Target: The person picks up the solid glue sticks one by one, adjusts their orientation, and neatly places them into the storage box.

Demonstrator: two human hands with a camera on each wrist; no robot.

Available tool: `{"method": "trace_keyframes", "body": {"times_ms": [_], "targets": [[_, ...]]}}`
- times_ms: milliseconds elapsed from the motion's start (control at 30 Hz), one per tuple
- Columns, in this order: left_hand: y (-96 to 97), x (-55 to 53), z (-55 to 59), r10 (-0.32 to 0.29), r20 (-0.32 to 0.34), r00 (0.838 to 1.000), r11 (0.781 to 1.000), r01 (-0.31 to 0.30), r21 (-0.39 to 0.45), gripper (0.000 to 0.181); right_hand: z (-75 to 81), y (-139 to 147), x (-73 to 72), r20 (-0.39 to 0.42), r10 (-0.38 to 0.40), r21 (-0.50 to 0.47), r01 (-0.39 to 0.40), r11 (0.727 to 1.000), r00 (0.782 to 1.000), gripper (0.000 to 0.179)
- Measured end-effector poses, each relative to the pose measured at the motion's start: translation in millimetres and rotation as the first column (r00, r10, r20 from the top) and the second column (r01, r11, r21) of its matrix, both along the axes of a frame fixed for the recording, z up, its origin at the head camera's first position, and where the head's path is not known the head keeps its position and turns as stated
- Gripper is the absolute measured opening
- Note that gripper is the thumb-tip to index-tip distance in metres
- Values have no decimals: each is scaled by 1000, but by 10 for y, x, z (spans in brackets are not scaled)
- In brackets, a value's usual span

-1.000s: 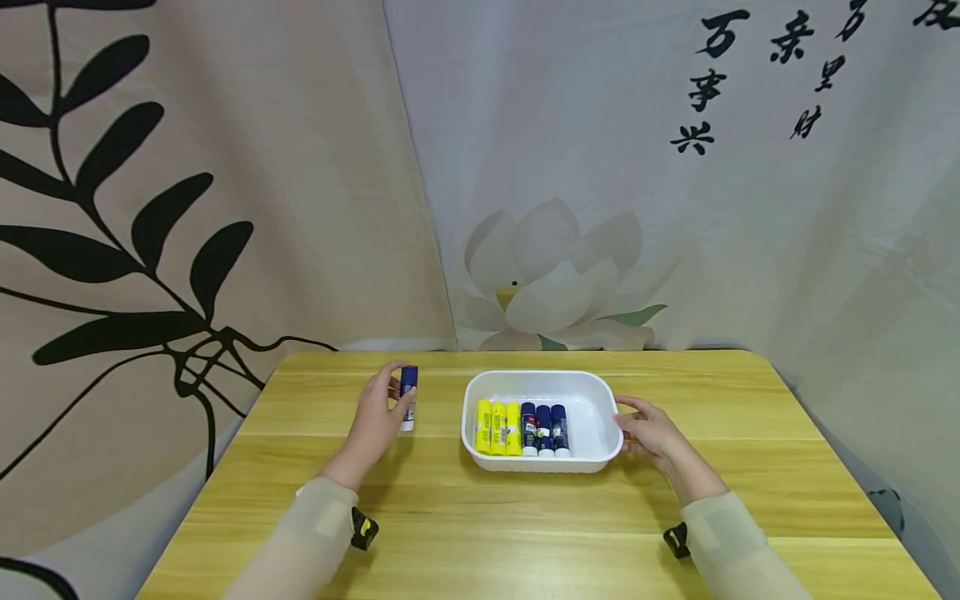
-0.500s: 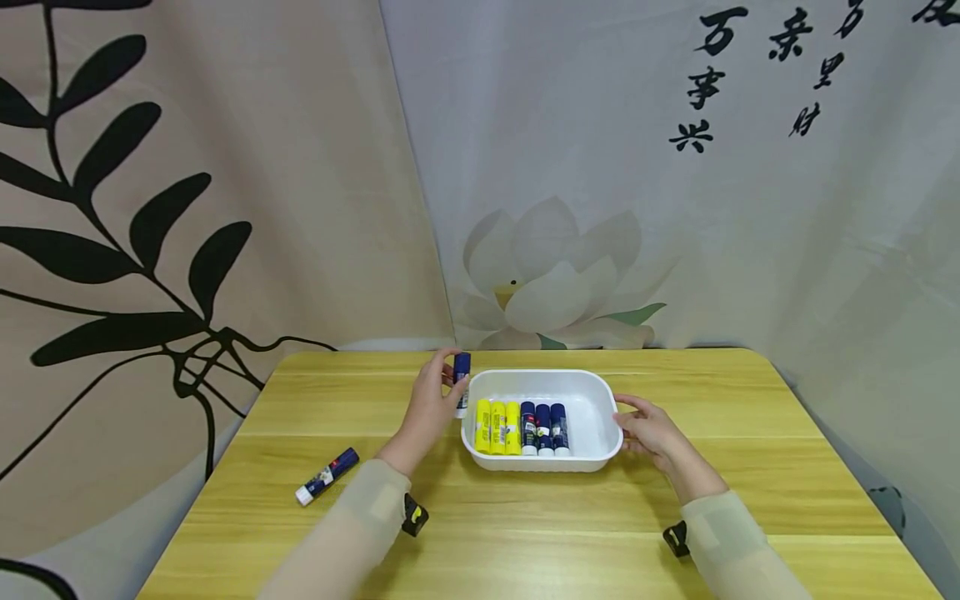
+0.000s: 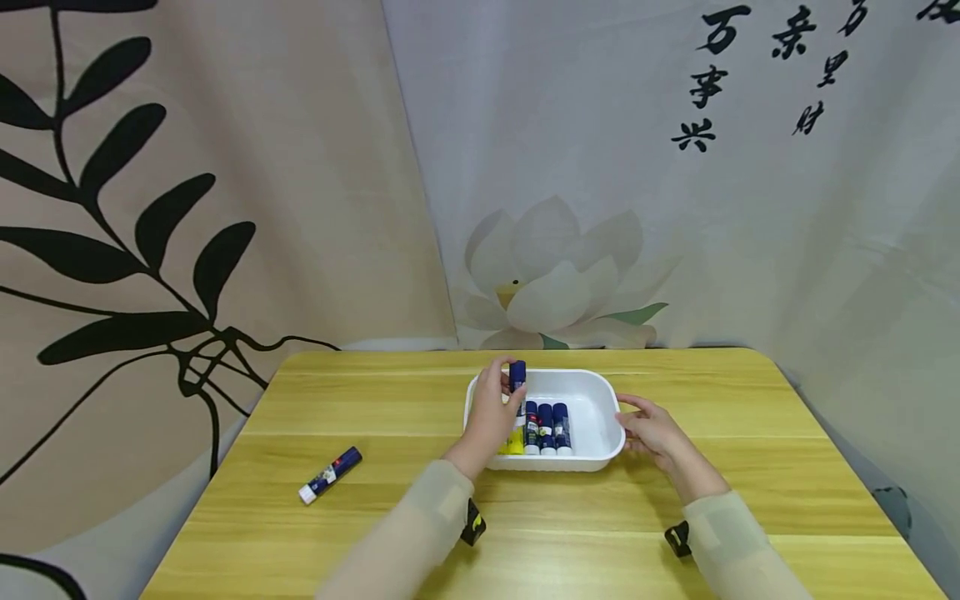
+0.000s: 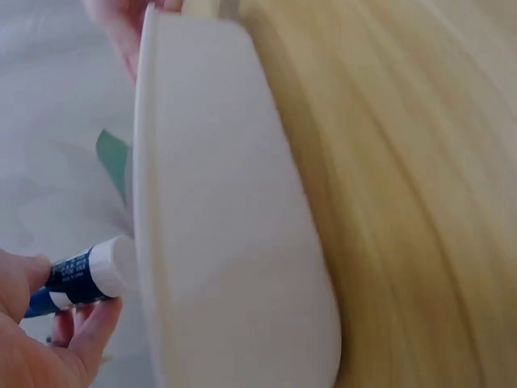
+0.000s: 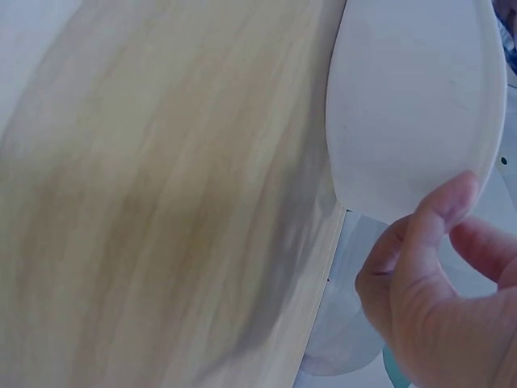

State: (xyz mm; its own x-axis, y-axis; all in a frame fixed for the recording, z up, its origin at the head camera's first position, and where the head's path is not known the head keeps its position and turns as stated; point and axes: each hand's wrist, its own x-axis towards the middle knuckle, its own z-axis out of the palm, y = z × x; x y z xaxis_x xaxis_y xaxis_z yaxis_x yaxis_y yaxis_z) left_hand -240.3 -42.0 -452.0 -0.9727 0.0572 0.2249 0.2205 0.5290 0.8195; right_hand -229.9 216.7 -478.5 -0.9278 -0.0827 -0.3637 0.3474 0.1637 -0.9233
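Note:
My left hand (image 3: 491, 417) pinches a dark blue glue stick (image 3: 517, 377) between thumb and fingers, over the left part of a white plastic tray (image 3: 596, 417). In the left wrist view, the white end of this glue stick (image 4: 113, 265) is by the tray's rim (image 4: 145, 194). Inside the tray, several glue sticks lie side by side: blue ones (image 3: 546, 429) in the middle, and yellow ones (image 3: 514, 443) mostly hidden behind my left hand. At the tray's right end, my right hand (image 5: 452, 299) grips the rim with thumb and fingers.
Another blue glue stick (image 3: 330, 475) with a white end lies slantwise on the wooden table (image 3: 585, 542), left of the tray. A printed cloth (image 3: 337, 167) hangs behind the table's far edge. The tray's right side shows bare floor.
My left hand has carried the blue glue stick rightward from the table's left side to over the tray. The glue stick lying on the table has come into view. My right hand stays put.

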Motion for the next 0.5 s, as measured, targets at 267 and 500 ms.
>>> {"method": "trace_keyframes", "body": {"times_ms": [267, 500], "targets": [[377, 95, -90, -14, 72, 997, 999, 11, 37, 41, -8, 5, -8, 2, 2, 5, -2, 1000, 1000, 49], [606, 168, -166, -62, 116, 991, 998, 63, 1, 44, -2, 4, -1, -3, -2, -3, 2, 1000, 1000, 50]]}}
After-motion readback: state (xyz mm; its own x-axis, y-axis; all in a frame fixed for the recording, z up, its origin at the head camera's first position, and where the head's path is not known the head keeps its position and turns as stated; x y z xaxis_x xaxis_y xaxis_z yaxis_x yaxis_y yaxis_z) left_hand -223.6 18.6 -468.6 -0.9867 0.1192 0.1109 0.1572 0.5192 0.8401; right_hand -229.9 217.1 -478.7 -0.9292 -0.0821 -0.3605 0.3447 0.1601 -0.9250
